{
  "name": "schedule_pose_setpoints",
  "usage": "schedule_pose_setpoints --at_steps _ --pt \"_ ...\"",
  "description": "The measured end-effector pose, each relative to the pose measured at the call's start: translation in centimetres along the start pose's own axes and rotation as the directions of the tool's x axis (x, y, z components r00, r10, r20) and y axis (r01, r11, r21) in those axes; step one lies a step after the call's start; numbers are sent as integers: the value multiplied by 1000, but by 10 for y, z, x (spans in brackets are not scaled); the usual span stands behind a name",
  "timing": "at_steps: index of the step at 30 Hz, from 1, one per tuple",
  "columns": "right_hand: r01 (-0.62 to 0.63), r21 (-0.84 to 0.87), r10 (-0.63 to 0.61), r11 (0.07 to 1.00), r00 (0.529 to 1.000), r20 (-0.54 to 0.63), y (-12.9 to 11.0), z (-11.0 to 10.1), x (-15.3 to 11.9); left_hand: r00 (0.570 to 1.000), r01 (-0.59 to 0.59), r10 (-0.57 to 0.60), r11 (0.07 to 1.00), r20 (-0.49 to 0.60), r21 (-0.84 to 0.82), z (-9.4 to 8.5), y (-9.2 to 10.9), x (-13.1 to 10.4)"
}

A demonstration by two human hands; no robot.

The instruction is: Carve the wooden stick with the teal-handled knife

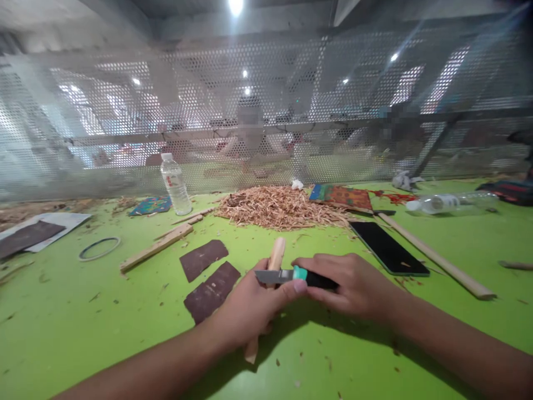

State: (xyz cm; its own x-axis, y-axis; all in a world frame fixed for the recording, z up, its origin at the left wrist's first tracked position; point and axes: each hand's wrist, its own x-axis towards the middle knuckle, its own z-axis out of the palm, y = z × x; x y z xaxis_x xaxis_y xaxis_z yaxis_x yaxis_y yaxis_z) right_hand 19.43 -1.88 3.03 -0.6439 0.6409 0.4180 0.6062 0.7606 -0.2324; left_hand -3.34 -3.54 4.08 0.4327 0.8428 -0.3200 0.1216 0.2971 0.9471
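A pale, narrow piece of wood (277,254) is gripped in my left hand (254,303), one end sticking up past the fingers and the other showing below the palm. My right hand (352,283) is closed round the black and teal handle of a knife (272,276). The blade points left and lies across the wood, just above my left hand. My left thumb touches the teal part of the handle. Two brown sandpaper pieces (204,259) (212,291) lie on the green table (137,344) to the left of my hands.
Beyond my hands is a heap of wood shavings (275,208). A water bottle (176,186) stands at the back left; another bottle (452,203) lies at the right. A phone (389,248) and a long wooden stick (439,258) are right. A perforated screen (200,111) spans the back.
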Motion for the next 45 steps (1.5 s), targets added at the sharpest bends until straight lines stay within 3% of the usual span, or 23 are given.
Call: schedule_pose_setpoints --at_steps 4,6,8,9,11,13,17,21,24,31,38,45 --pt "-15 16 16 1000 998 -64 -1 -1 4 1000 1 -1 1000 -7 3 1 2 -1" --pt "-112 21 114 993 990 -87 9 -4 6 1000 8 -7 1000 -25 19 3 3 -5" --pt "-331 -10 325 944 932 -157 27 -11 5 1000 -4 4 998 4 70 6 4 -10" --pt "-465 -46 446 884 868 -218 39 -15 3 999 -25 21 995 39 96 8 4 -12" --pt "-560 -85 510 824 799 -320 59 -23 -1 992 -49 38 995 118 89 8 2 -13" --pt "-581 -95 519 808 780 -350 68 -27 -4 992 -44 44 999 121 1 5 -1 -9" --pt "-457 -53 421 888 854 -304 46 -20 0 998 -32 41 979 41 -199 -7 -5 7" --pt "-257 15 255 966 945 -207 12 -6 5 998 2 11 978 61 -210 -8 -4 8" --pt "-148 31 152 988 976 -154 0 -2 5 997 7 5 987 76 -161 -4 -3 3" --pt "-24 111 21 994 999 34 -4 2 3 994 -18 25 998 110 -63 -3 -2 3" --pt "-44 -17 44 999 999 -16 2 4 1 1000 11 -11 1000 5 17 2 -3 2" --pt "-105 4 105 994 994 -29 1 8 11 999 36 -33 992 31 -118 -5 -6 10"
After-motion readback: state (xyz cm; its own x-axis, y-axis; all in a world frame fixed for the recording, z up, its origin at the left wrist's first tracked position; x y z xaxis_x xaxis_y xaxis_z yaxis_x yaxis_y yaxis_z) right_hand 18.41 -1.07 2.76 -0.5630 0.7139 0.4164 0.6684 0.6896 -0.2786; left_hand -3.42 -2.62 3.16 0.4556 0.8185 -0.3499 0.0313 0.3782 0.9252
